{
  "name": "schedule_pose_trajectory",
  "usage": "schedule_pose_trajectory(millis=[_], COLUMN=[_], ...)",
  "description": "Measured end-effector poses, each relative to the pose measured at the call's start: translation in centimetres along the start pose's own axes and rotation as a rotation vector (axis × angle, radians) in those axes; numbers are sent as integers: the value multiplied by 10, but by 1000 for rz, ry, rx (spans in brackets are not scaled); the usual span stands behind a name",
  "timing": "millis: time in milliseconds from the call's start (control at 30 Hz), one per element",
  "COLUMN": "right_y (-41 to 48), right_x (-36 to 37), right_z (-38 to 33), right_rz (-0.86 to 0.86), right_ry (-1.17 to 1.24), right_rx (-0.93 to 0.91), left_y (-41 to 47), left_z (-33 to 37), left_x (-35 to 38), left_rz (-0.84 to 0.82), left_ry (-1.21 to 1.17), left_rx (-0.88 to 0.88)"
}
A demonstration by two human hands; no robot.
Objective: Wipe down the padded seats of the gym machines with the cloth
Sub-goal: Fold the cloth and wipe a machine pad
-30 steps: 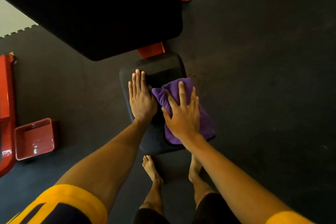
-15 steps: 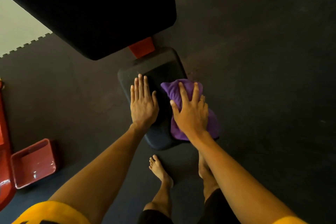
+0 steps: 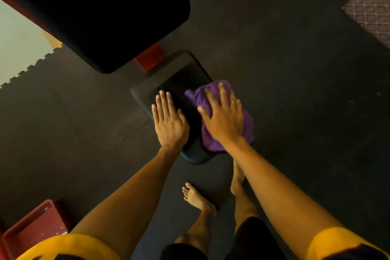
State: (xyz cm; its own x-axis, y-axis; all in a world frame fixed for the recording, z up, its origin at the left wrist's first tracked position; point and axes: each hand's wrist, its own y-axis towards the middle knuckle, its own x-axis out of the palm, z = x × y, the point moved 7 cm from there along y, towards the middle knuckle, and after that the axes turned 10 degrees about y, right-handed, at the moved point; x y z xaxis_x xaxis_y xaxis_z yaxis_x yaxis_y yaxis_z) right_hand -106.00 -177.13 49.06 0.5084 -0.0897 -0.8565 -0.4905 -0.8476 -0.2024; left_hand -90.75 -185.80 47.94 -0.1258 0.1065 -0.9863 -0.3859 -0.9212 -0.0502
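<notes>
Fingers point(image 3: 223, 99) spread flat on purple cloth point(image 3: 247, 126) over seat point(image 3: 181, 74).

Purple cloth point(image 3: 247, 126), black seat point(image 3: 179, 78), red frame point(image 3: 150, 59), seemingly lattice-patterned mat point(image 3: 373, 10).

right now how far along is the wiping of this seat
Done: cannot tell; no wiped patch shows. In hand: the right hand presses the crumpled purple cloth on the right side of the small black padded seat; the left hand rests flat on its left side. Left: the large black pad above, with no cloth on it.
</notes>
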Motion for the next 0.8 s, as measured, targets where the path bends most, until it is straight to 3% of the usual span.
schedule_pose_trajectory(millis=[100, 233, 333, 433, 567, 733, 800], right_y=[32, -19, -65, -58, -3, -53, -81], right_x=[0, 26, 32, 19, -2, 22, 34], right_z=[-7, -43, -29, -8, 11, -27, -26], right_rz=[8, 94, 97, 102, 121, 224, 239], right_ry=[99, -119, -144, -124, 74, -41, -26], right_rx=[269, -20, -55, 66, 366, 84, 90], left_y=[1, -2, -3, -4, -5, -2, -2], left_z=[3, -3, -5, -1, 4, 4, 9], left_x=[-1, 4, 9, 7, 3, 2, 4], left_rz=[25, -13, -17, 1, 31, 25, 2], left_ry=[-2, 32, 86, 33, 1, -60, -41], left_rx=[-12, 53, 122, 135, 161, 123, 90])
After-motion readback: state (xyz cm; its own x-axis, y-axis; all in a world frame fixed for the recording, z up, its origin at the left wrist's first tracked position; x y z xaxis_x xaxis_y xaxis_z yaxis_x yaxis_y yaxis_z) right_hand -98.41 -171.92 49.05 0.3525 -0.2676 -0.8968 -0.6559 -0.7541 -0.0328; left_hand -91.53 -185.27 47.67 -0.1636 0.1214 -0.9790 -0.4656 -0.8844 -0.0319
